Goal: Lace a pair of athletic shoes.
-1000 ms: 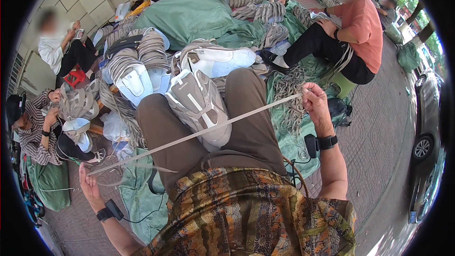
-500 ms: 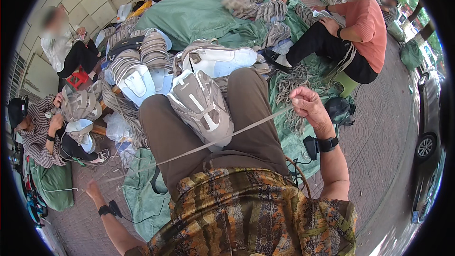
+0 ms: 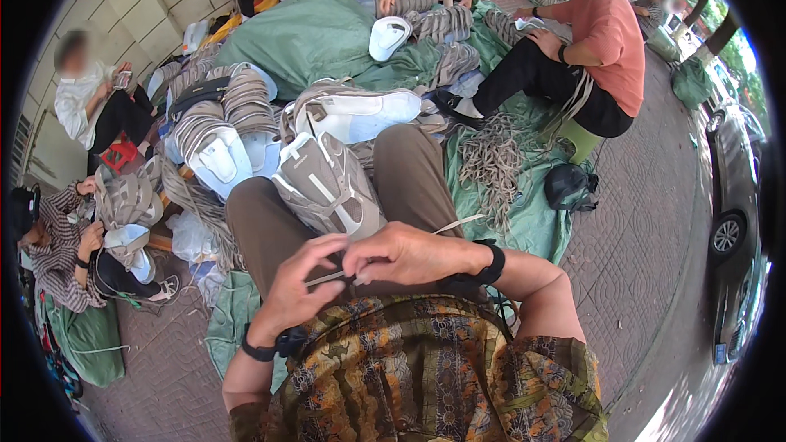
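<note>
- Head view, hands: the left hand (image 3: 299, 290) and the right hand (image 3: 409, 254) meet over the lap, fingertips touching. Both sets of fingers are pinched on a thin pale cord (image 3: 327, 278); the right thumb and forefinger close on it just beside the left forefinger.
- Head view, cord: a short stretch shows between the two hands, lying roughly left to right. A second stretch emerges past the right wrist and runs up and to the right toward the green sheet (image 3: 532, 213). Its long axis therefore runs from the lap outward to the person's right, so the right hand is the nearer one to the free length.
- Head view, shoe part: a grey and white shoe upper (image 3: 327, 184) rests on the brown trousers between the knees, just beyond the fingers and apart from them.
- Head view, surroundings: more shoe uppers lie piled (image 3: 213, 139) ahead on the left, a heap of loose cords (image 3: 491, 160) lies on the green sheet to the right, and other people sit around the pile on the paved ground.
- Hidden or unclear: the grip point itself is covered by the fingers. Whether the cord is knotted, looped or attached to the shoe upper cannot be told. The cord's far end is lost against the sheet.
</note>
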`<state>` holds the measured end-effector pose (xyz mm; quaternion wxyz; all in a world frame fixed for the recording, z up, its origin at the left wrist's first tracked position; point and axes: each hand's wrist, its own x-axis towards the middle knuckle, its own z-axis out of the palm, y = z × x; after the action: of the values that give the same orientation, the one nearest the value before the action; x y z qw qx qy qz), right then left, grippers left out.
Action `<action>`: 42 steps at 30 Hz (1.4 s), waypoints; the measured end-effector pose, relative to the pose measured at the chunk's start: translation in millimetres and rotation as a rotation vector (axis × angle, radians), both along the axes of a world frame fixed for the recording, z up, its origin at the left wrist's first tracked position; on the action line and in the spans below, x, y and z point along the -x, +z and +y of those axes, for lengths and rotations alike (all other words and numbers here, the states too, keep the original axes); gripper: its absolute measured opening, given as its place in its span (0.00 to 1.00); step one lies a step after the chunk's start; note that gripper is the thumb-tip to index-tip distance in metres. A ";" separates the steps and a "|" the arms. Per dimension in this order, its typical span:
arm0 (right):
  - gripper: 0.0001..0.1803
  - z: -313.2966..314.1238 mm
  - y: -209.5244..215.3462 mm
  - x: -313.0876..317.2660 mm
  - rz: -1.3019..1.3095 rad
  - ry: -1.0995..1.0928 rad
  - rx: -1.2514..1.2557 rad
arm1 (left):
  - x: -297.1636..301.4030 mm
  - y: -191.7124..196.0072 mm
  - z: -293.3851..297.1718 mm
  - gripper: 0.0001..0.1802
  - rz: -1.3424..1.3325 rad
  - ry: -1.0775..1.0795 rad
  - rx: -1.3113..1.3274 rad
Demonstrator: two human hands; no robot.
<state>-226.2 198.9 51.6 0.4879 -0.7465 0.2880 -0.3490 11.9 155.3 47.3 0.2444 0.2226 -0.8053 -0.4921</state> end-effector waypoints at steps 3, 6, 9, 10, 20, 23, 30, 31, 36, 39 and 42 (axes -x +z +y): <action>0.05 4.2 3.2 -0.8 -0.003 -0.039 0.005 | 24.0 3.0 -2.3 0.31 -0.054 -0.113 -0.175; 0.04 8.5 -3.6 10.9 -0.179 -0.058 -0.143 | 31.9 -1.2 -2.4 0.33 0.053 -0.152 -0.446; 0.07 13.5 -6.7 25.0 -0.139 -0.084 -0.205 | 26.5 -3.7 3.3 0.32 0.086 -0.179 -0.724; 0.07 13.8 -13.7 27.9 -0.137 -0.109 -0.220 | 22.8 -9.4 3.7 0.31 0.069 -0.182 -0.720; 0.04 -22.9 -37.8 35.3 -0.191 -0.214 -0.362 | -8.7 0.2 -44.4 0.16 -0.149 -0.069 -0.487; 0.05 -43.0 -52.4 47.5 -0.013 -0.452 -0.279 | -40.4 -4.4 -76.3 0.15 -0.143 0.136 -0.523; 0.02 -64.6 -70.5 74.1 0.282 -0.723 -0.203 | -91.8 -57.2 -112.0 0.13 -0.080 0.436 -0.442; 0.02 -68.0 -70.5 72.8 0.287 -0.721 -0.210 | -94.8 -62.0 -114.6 0.13 -0.083 0.478 -0.477; 0.04 -73.5 -81.0 67.9 0.428 -0.779 -0.114 | -102.1 -86.8 -121.9 0.12 0.144 0.563 -0.627; 0.05 -76.2 -92.4 65.8 0.437 -0.811 0.055 | -104.1 -89.3 -127.1 0.12 0.216 0.563 -0.672; 0.05 -80.5 -96.7 67.4 0.466 -0.793 0.219 | -106.3 -93.7 -131.2 0.13 0.296 0.570 -0.747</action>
<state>-293.5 118.3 -45.1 0.1577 -0.6844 0.6141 -0.3599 118.2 24.1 -46.4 0.3844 0.4340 -0.4374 -0.6874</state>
